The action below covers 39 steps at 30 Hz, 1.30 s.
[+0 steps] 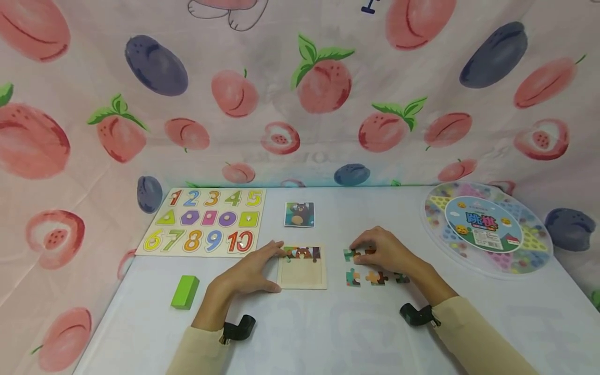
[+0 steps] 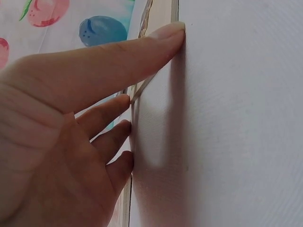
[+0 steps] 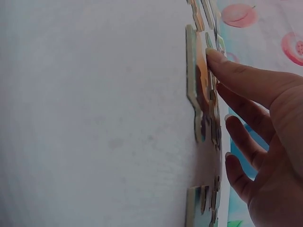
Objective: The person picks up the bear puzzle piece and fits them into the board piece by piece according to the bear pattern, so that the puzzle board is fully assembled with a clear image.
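My left hand (image 1: 250,271) rests at the left side of a wooden puzzle tray (image 1: 302,281), thumb (image 2: 165,38) by its near corner and forefinger at the upper left. Across the tray's top lies a row of fitted pieces (image 1: 303,253) showing a bear's head; below it the bare wood shows. To the right, my right hand (image 1: 386,252) pinches a green and brown puzzle piece (image 1: 348,255) between thumb and forefinger, low over the table. The hand partly covers another piece behind it. Nearer lie a teal-orange piece (image 1: 353,278), an orange-brown one (image 1: 377,278) and a dark green one (image 1: 401,278).
A bear picture card (image 1: 300,214) lies behind the tray. The number and shape board (image 1: 201,219) is at the back left, with a green block (image 1: 185,292) nearer. A round, clear-lidded game box (image 1: 487,229) stands right. A fruit-print cloth (image 1: 323,140) hangs behind the table.
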Each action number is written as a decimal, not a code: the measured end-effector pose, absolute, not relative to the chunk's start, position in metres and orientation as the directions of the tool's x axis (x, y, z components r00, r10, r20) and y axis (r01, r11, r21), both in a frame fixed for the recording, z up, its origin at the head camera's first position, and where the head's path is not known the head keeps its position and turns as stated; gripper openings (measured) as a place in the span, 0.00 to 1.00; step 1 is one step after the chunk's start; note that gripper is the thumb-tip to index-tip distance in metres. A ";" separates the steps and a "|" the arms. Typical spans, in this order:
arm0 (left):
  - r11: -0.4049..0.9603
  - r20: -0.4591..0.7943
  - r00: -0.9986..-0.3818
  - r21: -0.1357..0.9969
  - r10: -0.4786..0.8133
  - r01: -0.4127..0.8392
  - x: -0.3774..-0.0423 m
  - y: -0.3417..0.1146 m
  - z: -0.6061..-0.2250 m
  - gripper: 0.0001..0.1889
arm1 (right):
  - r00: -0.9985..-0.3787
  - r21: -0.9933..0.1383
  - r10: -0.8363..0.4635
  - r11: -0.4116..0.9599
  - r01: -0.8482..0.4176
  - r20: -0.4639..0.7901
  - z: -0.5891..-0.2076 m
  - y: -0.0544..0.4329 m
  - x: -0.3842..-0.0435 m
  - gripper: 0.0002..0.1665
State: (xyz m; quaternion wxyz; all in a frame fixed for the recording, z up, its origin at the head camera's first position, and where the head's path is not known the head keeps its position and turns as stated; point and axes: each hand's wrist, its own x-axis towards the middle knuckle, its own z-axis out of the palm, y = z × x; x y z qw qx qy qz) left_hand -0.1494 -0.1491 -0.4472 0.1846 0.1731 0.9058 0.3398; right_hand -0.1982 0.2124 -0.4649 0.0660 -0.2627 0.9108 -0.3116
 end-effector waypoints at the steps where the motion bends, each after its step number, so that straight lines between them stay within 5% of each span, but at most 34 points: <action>1: 0.706 -0.216 -0.872 0.683 0.439 0.186 -0.149 -0.149 -0.447 0.38 | -0.852 -0.600 -0.522 0.668 -0.440 0.042 -0.465 0.212 -0.198 0.15; 22: 0.695 -0.212 -0.871 0.694 0.444 0.186 -0.150 -0.151 -0.448 0.38 | -0.848 -0.597 -0.530 0.678 -0.428 0.006 -0.461 0.210 -0.199 0.14; 39: 0.699 -0.212 -0.873 0.691 0.438 0.183 -0.149 -0.150 -0.448 0.38 | -0.842 -0.684 -0.530 0.577 -0.446 0.101 -0.447 0.203 -0.203 0.09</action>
